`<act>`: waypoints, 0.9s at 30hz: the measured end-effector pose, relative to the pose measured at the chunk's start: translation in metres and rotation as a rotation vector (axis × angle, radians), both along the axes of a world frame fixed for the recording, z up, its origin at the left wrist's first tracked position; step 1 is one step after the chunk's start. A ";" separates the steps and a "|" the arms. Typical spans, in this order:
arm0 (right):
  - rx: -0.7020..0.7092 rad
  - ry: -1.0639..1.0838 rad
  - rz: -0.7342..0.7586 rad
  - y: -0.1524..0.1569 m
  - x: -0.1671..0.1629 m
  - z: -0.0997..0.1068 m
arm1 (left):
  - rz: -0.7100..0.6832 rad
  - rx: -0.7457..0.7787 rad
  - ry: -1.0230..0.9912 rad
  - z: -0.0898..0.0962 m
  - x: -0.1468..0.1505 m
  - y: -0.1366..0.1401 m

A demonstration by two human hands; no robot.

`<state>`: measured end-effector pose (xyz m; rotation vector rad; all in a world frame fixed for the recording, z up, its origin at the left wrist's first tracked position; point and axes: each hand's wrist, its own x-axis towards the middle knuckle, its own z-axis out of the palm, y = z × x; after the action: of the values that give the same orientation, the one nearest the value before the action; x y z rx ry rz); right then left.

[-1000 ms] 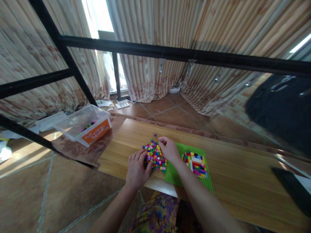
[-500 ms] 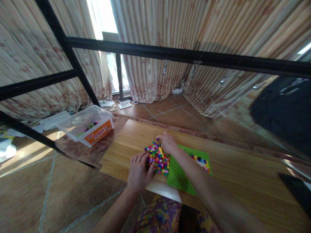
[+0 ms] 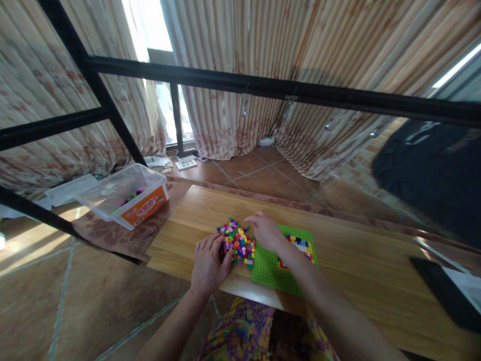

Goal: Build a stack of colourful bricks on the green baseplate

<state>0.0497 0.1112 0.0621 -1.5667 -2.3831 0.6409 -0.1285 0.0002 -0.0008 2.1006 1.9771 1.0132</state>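
A heap of tiny coloured building bricks (image 3: 238, 243) lies on the wooden bench. My left hand (image 3: 211, 263) rests along the heap's left edge, thumb and fingers apart, gripping nothing visible. Over the left far edge of the green studded baseplate (image 3: 268, 271) is my right hand (image 3: 266, 231), its fingers drawn together and pointing left toward the heap. Whatever sits between those fingertips is too small to make out. Yellow, black, blue, white and red bricks form a pattern (image 3: 302, 244) on the baseplate, partly hidden by my right forearm.
A clear plastic bin (image 3: 128, 195) with an orange label and some bricks inside stands left of the wooden bench (image 3: 361, 260). A dark flat object (image 3: 439, 291) lies at the bench's right. Black metal bars (image 3: 210, 77) cross in front of the curtains.
My right hand has drawn back from the heap's far edge toward the baseplate. The purple brick seen at its fingertips is no longer visible there. My left hand stays beside the heap.
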 end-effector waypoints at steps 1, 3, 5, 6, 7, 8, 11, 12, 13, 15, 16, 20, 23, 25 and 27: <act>0.007 0.078 -0.034 -0.004 0.003 0.003 | -0.003 0.002 0.002 0.000 0.000 0.000; -0.007 0.288 -0.102 -0.015 0.009 0.007 | -0.010 0.010 0.004 -0.001 -0.001 0.000; -0.063 0.527 -0.160 -0.030 0.017 0.008 | -0.016 0.020 0.008 -0.002 -0.001 0.000; -0.098 0.635 -0.190 -0.040 0.022 0.007 | -0.020 0.024 0.014 -0.002 -0.001 0.000; -0.129 0.721 -0.219 -0.050 0.027 0.006 | -0.021 0.028 0.020 -0.003 -0.001 0.001; -0.156 0.781 -0.254 -0.060 0.032 0.004 | -0.023 0.031 0.026 -0.003 -0.002 0.001; -0.195 0.843 -0.357 -0.087 0.051 -0.003 | -0.023 0.040 0.042 -0.003 -0.002 0.002; -0.188 0.842 -0.401 -0.093 0.058 -0.006 | -0.023 0.040 0.047 -0.003 -0.003 0.002; -0.168 0.840 -0.452 -0.098 0.066 -0.009 | -0.022 0.040 0.051 -0.003 -0.003 0.003; -0.114 0.854 -0.555 -0.103 0.084 -0.014 | -0.020 0.043 0.056 -0.004 -0.003 0.003; -0.088 0.869 -0.600 -0.104 0.092 -0.016 | -0.019 0.047 0.059 -0.004 -0.003 0.003; -0.019 0.878 -0.716 -0.100 0.114 -0.017 | -0.017 0.060 0.077 -0.004 -0.003 0.004; 0.026 0.803 -0.722 -0.094 0.117 -0.012 | -0.022 0.063 0.088 -0.004 -0.004 0.005; 0.057 0.725 -0.695 -0.091 0.115 -0.009 | -0.027 0.065 0.092 -0.004 -0.004 0.005; 0.114 0.631 -0.631 -0.087 0.113 -0.007 | -0.026 0.067 0.097 -0.004 -0.004 0.005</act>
<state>0.1629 0.0243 0.0553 -1.6246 -1.3550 0.6968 -0.1323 0.0055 -0.0047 2.2456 1.9793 1.0045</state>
